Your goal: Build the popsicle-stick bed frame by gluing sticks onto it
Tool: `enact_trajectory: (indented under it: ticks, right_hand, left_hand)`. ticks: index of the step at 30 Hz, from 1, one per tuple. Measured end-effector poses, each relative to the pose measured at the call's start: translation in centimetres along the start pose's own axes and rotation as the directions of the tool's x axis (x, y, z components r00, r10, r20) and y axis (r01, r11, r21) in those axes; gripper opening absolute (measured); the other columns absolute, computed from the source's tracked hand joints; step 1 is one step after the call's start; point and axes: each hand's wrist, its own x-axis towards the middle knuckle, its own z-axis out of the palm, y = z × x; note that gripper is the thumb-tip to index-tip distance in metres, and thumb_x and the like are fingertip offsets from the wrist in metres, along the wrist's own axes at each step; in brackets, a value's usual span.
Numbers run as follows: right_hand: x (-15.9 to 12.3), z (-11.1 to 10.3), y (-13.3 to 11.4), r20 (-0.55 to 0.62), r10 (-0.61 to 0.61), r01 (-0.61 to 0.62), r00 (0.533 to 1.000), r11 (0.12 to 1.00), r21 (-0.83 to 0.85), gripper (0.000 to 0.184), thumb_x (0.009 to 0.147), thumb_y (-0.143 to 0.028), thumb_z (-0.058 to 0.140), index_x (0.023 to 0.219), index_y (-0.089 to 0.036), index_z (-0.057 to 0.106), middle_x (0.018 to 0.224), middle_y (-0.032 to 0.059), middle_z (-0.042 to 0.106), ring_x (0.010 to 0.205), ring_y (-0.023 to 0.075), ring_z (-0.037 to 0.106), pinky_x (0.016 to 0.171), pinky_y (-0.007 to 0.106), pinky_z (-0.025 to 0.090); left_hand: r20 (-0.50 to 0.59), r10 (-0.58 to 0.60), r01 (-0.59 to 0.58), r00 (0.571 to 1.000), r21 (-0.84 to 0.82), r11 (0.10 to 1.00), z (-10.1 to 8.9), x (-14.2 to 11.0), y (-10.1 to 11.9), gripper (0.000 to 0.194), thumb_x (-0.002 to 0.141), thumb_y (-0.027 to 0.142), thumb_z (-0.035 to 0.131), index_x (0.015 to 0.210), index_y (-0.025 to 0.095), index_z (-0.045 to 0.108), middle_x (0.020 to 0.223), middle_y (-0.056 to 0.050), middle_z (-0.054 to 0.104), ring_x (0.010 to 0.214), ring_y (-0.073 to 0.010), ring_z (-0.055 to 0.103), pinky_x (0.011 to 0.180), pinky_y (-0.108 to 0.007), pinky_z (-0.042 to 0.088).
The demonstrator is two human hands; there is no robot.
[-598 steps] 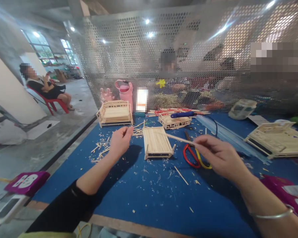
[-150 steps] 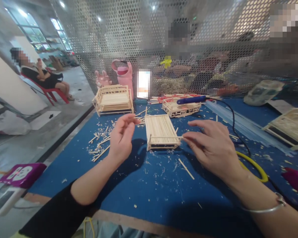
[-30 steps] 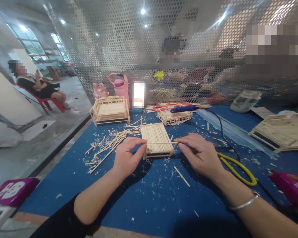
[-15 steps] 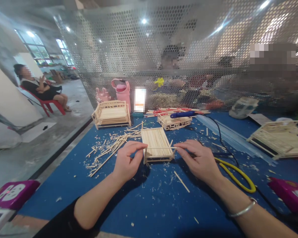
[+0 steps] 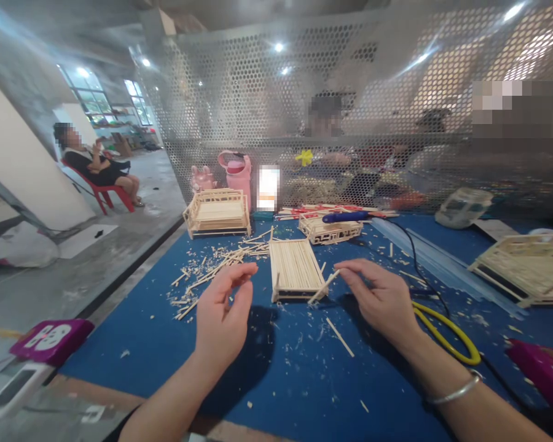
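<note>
Stick [image 5: 324, 287] at slatted frame's [image 5: 295, 263] five o'clock
Right hand [image 5: 381, 299] pinches it—best gently, steadily; left hand [image 5: 222, 320] is part-open.

Left hand [image 5: 224, 313] raised, palm turned inward, fingers curled forward with thumb apart from fingertips; right hand [image 5: 380, 298] has thumb and index finger pinched, wrist angled inward, both forearms reaching forward and converging from either side.
</note>
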Motion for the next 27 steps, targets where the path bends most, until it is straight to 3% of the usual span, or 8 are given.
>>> enact_trajectory:
  ticks: [4, 7, 11, 13, 15, 19, 22, 27]
  right_hand:
    - [1.2, -2.2, -1.4, -0.01, 0.086, -0.086, 0.996, 0.995, 0.042, 0.014, 0.086, -0.025, 0.053, 0.077, -0.022, 0.064, 0.073, 0.0015, 0.071, 0.066, 0.018, 0.067, 0.062, 0.028, 0.054]
    - [1.0, -3.5, -4.3, 0.085, 0.085, -0.095, 0.993, 0.988, 0.118, 0.015, 0.086, -0.025, 0.053, 0.075, -0.023, 0.063, 0.071, 0.0003, 0.069, 0.064, 0.0163, 0.066, 0.06, 0.025, 0.053]
    - [-1.7, -3.8, -8.1, 0.199, 0.102, -0.141, 0.975, 0.972, 0.188, 0.02, 0.089, -0.024, 0.049, 0.074, -0.023, 0.062, 0.06, -0.0021, 0.063, 0.055, 0.0122, 0.062, 0.053, 0.02, 0.05]
    - [-3.4, -3.9, -8.1, 0.26, 0.138, -0.18, 0.956, 0.973, 0.143, 0.023, 0.091, -0.026, 0.046, 0.075, -0.022, 0.062, 0.059, -0.0018, 0.063, 0.055, 0.012, 0.062, 0.053, 0.02, 0.05]
    - [-4.8, -4.5, -6.3, 0.294, 0.174, -0.179, 0.94, 0.984, -0.012, 0.022, 0.09, -0.03, 0.046, 0.084, -0.022, 0.065, 0.074, 0.0022, 0.07, 0.067, 0.0154, 0.067, 0.062, 0.024, 0.053]
    - [-5.9, -6.7, 0.2, 0.243, 0.361, -0.189, 0.9, 0.827, -0.529, 0.042, 0.086, -0.037, 0.043, 0.113, -0.011, 0.06, 0.11, 0.0184, 0.067, 0.099, 0.0313, 0.064, 0.086, 0.046, 0.05]
    - [-5.9, -7.8, 3.6, 0.356, 0.535, -0.17, 0.766, 0.703, -0.69, 0.042, 0.086, -0.033, 0.041, 0.112, -0.007, 0.061, 0.114, 0.0211, 0.065, 0.103, 0.0323, 0.063, 0.087, 0.045, 0.049]
    - [-4.5, -8.0, 2.7, 0.414, 0.573, -0.129, 0.707, 0.68, -0.722, 0.034, 0.09, -0.033, 0.035, 0.091, -0.017, 0.065, 0.098, 0.0141, 0.069, 0.093, 0.0281, 0.064, 0.08, 0.039, 0.047]
  left_hand:
    - [0.041, -0.027, 0.03, 0.999, -0.069, 0.997, 0.1, -2.2, 1.7, 0.018, 0.085, 0.023, 0.055, 0.097, 0.024, 0.068, 0.096, -0.003, 0.071, 0.091, -0.0175, 0.066, 0.081, -0.029, 0.053]
    - [0.278, -0.104, 0.15, 0.955, -0.15, 0.977, 1.2, -4.0, 3.1, 0.026, 0.088, 0.033, 0.053, 0.111, 0.026, 0.064, 0.105, -0.006, 0.069, 0.099, -0.0205, 0.064, 0.087, -0.033, 0.05]
    - [0.699, -0.213, 0.53, 0.683, -0.273, 0.803, 3.3, -6.5, 4.3, 0.045, 0.086, 0.056, 0.048, 0.103, 0.017, 0.064, 0.074, -0.006, 0.065, 0.069, -0.0164, 0.061, 0.069, -0.028, 0.049]
    - [0.789, -0.299, 0.7, 0.536, -0.218, 0.68, 4.0, -7.3, 4.4, 0.052, 0.082, 0.063, 0.048, 0.088, 0.015, 0.064, 0.053, 0.003, 0.048, 0.048, -0.0095, 0.043, 0.05, -0.022, 0.037]
    - [0.79, -0.391, 0.777, 0.473, -0.164, 0.608, 4.3, -7.7, 4.1, 0.054, 0.077, 0.067, 0.052, 0.082, 0.014, 0.061, 0.047, 0.009, 0.033, 0.044, -0.0069, 0.027, 0.044, -0.02, 0.022]
    - [0.762, -0.464, 0.805, 0.452, -0.125, 0.58, 4.0, -7.6, 3.5, 0.055, 0.073, 0.068, 0.055, 0.083, 0.014, 0.059, 0.047, 0.01, 0.028, 0.044, -0.0066, 0.022, 0.045, -0.022, 0.016]
    - [0.753, -0.476, 0.816, 0.455, -0.138, 0.562, 4.0, -7.3, 3.5, 0.057, 0.073, 0.067, 0.055, 0.093, 0.014, 0.057, 0.045, 0.011, 0.033, 0.042, -0.0067, 0.022, 0.045, -0.022, 0.016]
    - [0.742, -0.488, 0.811, 0.461, -0.129, 0.57, 4.2, -7.1, 3.4, 0.055, 0.075, 0.063, 0.055, 0.098, 0.013, 0.055, 0.045, 0.01, 0.041, 0.038, -0.0056, 0.022, 0.044, -0.022, 0.017]
